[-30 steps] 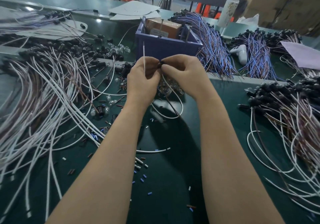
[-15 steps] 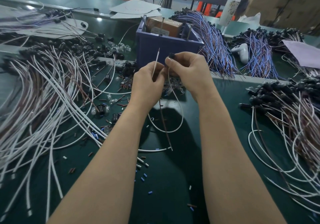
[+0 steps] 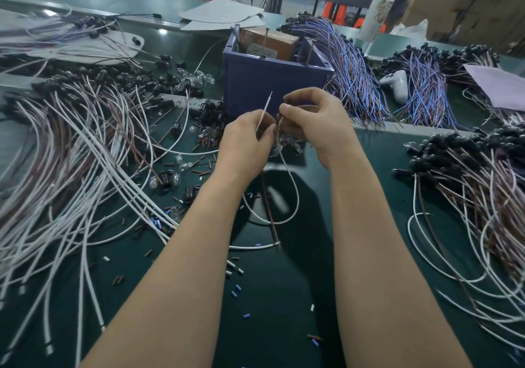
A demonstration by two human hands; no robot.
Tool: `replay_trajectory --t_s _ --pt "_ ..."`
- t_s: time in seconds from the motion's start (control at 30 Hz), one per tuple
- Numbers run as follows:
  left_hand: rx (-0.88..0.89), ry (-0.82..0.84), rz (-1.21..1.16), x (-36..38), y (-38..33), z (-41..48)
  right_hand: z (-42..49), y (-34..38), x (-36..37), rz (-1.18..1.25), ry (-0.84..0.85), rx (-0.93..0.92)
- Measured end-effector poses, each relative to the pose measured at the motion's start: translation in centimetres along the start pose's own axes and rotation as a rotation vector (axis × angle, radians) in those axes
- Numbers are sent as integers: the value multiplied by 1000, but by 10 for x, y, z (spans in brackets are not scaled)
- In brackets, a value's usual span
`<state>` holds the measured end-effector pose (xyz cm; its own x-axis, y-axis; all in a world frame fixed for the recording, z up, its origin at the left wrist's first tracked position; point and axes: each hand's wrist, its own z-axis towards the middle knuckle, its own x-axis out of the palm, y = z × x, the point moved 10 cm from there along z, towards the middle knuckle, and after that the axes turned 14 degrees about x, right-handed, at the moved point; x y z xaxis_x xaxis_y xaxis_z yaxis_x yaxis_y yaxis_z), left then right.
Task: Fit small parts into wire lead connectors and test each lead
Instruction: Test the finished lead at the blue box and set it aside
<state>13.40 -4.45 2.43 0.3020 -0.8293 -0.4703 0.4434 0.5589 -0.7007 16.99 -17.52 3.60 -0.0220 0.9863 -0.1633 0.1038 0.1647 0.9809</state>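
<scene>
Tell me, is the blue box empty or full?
Not empty: the blue box holds a brown carton, with rods sticking up beside it.

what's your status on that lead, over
Left grip pinches white lead near its bare tip. Right grip pinches the other end, connector hidden. Blue bin just behind, not blocking.

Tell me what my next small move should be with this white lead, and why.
Probably raise the bare tip of the white lead toward an upright metal pin in the blue box to test it. The left hand pinches the lead with that tip pointing up toward the box; the right hand pinches its other end.
</scene>
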Motion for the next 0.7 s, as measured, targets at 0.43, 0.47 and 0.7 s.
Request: replay_trajectory --t_s 0.43,0.47,0.7 --pt "14 -103 -207 -3 -1 -1 4 -24 -30 -742 -221 184" --pt "13 -98 -218 -2 0 -1 5 -32 -26 -794 -205 215" --pt "10 -89 -274 -1 3 -1 11 -36 -23 -767 -265 215"
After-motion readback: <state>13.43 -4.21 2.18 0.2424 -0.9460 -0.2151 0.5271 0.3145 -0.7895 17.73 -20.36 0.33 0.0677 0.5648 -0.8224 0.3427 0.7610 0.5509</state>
